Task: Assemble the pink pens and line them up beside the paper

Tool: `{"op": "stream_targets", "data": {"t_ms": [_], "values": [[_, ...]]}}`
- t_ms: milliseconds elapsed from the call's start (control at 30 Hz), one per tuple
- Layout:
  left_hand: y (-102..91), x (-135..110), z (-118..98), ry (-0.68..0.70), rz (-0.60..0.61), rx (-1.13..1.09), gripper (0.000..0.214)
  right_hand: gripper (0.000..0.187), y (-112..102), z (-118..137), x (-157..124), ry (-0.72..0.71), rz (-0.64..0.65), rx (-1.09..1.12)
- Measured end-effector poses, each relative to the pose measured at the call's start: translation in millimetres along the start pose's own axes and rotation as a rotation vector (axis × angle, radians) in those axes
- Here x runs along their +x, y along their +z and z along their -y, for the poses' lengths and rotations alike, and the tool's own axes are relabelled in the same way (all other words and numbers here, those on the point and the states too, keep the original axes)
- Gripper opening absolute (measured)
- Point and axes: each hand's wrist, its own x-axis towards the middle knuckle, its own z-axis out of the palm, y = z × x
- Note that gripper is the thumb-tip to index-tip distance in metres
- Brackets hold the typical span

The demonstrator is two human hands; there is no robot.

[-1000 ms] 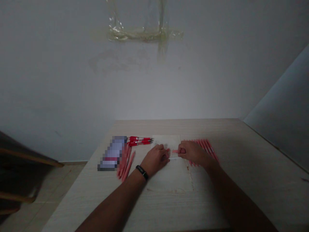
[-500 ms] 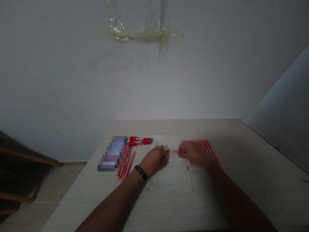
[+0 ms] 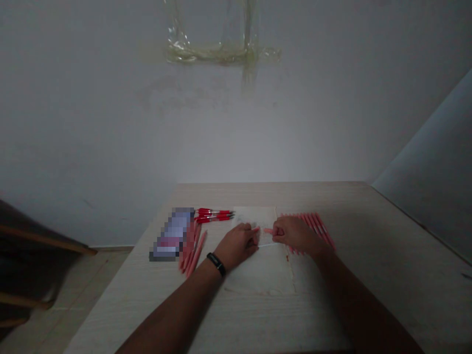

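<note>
My left hand [image 3: 236, 245] and my right hand [image 3: 295, 235] are close together above a white paper sheet [image 3: 258, 275]. The right hand is closed on a pink pen barrel [image 3: 268, 230], whose end points toward the left hand. A thin white rod [image 3: 267, 245] runs from the left fingers toward the right hand, and the left hand seems to pinch it. Under the right wrist lies a fanned row of pink pen barrels [image 3: 313, 224]. Red-tipped pens [image 3: 214, 215] and more pink barrels [image 3: 191, 250] lie left of the paper.
A pixelated package [image 3: 171, 235] lies at the left of the pale wood-grain table [image 3: 368, 236]. A black band [image 3: 216, 264] circles my left wrist. Dark furniture [image 3: 33, 246] stands left of the table, and a wall with taped plastic film [image 3: 221, 49] rises behind.
My right hand has shifted slightly to the right, widening the gap between the hands a little. The left hand and the objects on the table look unmoved.
</note>
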Motion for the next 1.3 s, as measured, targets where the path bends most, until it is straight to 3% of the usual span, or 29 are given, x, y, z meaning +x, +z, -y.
{"op": "stream_targets", "data": {"t_ms": [367,667,833,1100,1300], "values": [[0.8,0.4,-1.4,-0.015,0.002,-0.009,0.008,0.003,-0.4,-3.8,-0.4,-0.085,-0.115,0.03],[2.7,0.4,-0.5,-0.013,-0.001,0.018,0.006,0.009,8.0,-11.0,4.2,-0.047,-0.069,-0.005],[3.2,0.7,-0.8,-0.005,0.002,-0.002,0.006,0.01,9.1,-9.2,8.5,-0.16,-0.148,-0.112],[-0.6,1.7,-2.9,-0.025,-0.049,-0.033,0.009,0.01,-0.7,-7.0,4.1,-0.159,-0.286,0.046],[-8.8,2.4,-3.7,0.004,-0.044,-0.039,0.023,0.006,-2.7,-8.4,5.9,-0.218,-0.301,0.126]]}}
